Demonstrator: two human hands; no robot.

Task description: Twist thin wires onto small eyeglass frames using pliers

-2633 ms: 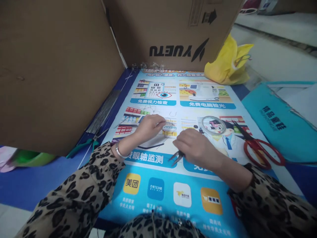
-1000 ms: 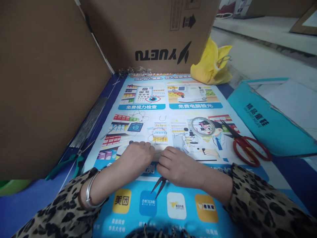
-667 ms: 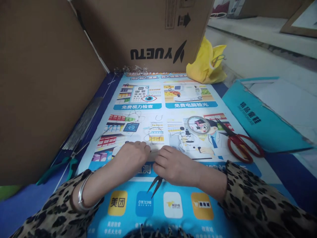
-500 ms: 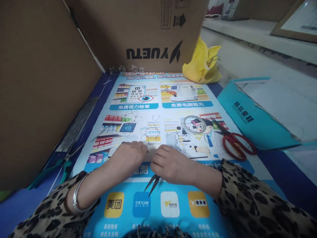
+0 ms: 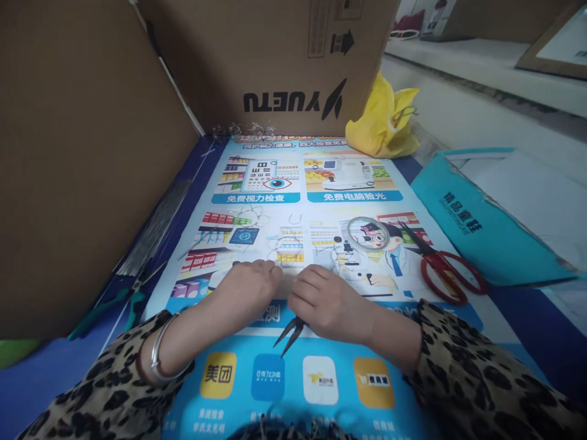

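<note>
Centrally, slender dark two-pronged metal tool [image 5: 293, 330] clamped in right hand [image 5: 328, 300]; long axis slants from palm leftward, toward wearer, prongs apart. Left hand [image 5: 252, 286] just beside right hand, beyond prongs, fingers curled; hold on anything not discernible.

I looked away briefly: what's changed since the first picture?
The left hand has drawn back toward the wearer, closer to the right hand, which still holds the dark pointed tool. The red-handled scissors and yellow bag stayed put.

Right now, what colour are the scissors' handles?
The scissors' handles are red, as the head view shows.
</note>
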